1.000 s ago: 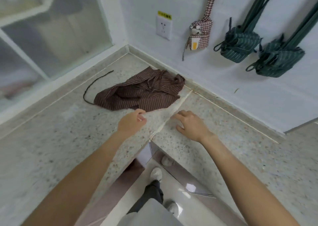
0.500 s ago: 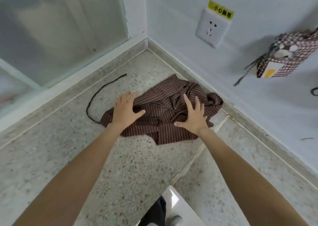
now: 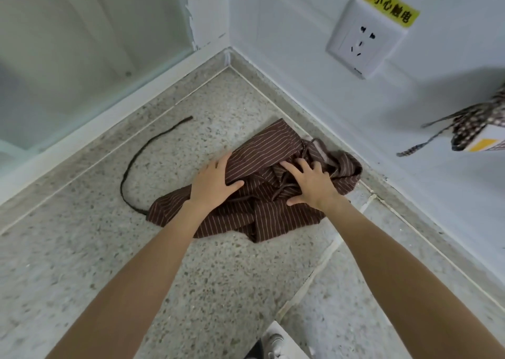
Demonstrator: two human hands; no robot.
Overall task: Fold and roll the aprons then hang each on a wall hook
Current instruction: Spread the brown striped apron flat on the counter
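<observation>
A crumpled brown striped apron (image 3: 273, 216) lies on the speckled stone counter (image 3: 82, 249), in the corner by the wall. Its dark strap (image 3: 128, 172) trails off in a curve to the left. My left hand (image 3: 213, 183) is on the apron's left part, with fabric caught between thumb and fingers. My right hand (image 3: 311, 186) sits on the bunched middle, its bent fingertips dug into the folds and cords. A rolled checked apron (image 3: 475, 129) hangs on the wall at the right edge, only partly in view.
A white wall socket (image 3: 363, 41) with a yellow warning label is above the corner. A frosted glass partition (image 3: 68, 44) borders the counter on the left. A seam (image 3: 314, 282) crosses the counter. My shoe (image 3: 273, 342) shows on the floor below the counter edge.
I have leaned in toward the corner. Both hands went from the counter onto the apron, and their fingers have gone from flat to bent into the fabric.
</observation>
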